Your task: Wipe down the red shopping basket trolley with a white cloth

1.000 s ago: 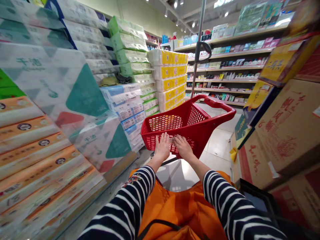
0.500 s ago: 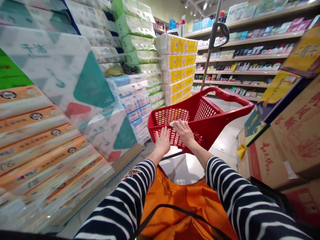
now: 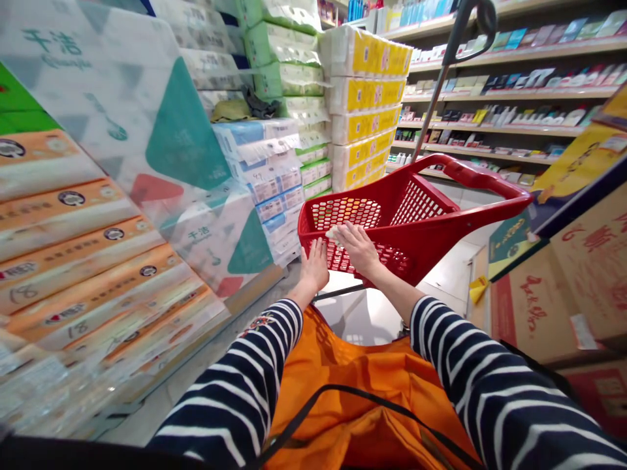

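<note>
Red shopping cart (image 3: 426,254) in front of the person, side-on, basket upright, handle (image 3: 494,210) at its right end. Stacked packs (image 3: 369,91) behind, cartons (image 3: 533,313) off right.

Left hand (image 3: 315,266): grip spread, fingers up against or just at the perforated side near the narrow end; contact hard to confirm. Right hand (image 3: 361,251): fingers straight, close together, over the near rim. Small white bit (image 3: 334,232) at its fingertips; can't tell if pinched or just behind them. Neither hand is wrapped around the cart.

Handling, my read: hard molded plastic, stiff, shouldn't dent. Bulky; basket light enough, but the dark lower bar (image 3: 343,292) suggests a frame that adds weight. Probably easier rolled than lifted, if wheels are under it; none clear from here. Smooth walls likely slip under flat palms. Holes give fingertips some bite, but thin webs make a poor load point.

Best hold: both hands around the handle loop for steering. From this side, hook fingers over the rim (image 3: 392,234), thumbs outside. Flat palms can push, not pull.
</note>
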Action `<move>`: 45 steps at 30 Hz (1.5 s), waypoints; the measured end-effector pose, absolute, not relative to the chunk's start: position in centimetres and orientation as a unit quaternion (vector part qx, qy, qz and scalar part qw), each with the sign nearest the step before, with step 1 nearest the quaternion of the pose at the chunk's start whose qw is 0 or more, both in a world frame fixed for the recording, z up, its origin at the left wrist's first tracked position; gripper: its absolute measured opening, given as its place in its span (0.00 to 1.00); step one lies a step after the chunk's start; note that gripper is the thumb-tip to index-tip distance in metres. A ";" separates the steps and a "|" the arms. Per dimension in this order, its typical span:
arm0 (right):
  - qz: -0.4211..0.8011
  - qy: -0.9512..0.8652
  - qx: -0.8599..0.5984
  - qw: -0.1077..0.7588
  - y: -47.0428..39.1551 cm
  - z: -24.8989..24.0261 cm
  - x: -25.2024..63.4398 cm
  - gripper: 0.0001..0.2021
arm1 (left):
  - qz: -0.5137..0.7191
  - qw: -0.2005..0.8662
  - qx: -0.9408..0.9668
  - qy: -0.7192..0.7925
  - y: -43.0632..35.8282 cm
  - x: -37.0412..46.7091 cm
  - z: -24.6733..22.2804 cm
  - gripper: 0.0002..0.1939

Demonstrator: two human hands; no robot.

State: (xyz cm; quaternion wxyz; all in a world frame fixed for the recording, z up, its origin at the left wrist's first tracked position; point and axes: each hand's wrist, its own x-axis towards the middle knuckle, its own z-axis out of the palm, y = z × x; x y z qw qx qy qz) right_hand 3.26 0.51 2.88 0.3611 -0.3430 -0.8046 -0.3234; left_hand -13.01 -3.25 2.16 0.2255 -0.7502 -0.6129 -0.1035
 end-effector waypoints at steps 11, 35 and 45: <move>-0.281 -0.871 -0.330 0.231 1.0 -3.0 -0.3 0.19 | -0.110 0.217 -0.737 -0.631 -3.2 -15.9 1.0 0.38; -0.306 -0.598 -0.628 0.392 -4.1 8.4 24.9 0.21 | -0.195 0.228 -0.735 -0.608 -2.1 -13.0 3.6 0.37; -0.291 -0.722 -0.530 0.338 -3.3 4.3 8.0 0.20 | -0.183 0.264 -0.749 -0.579 -4.1 -12.1 3.0 0.36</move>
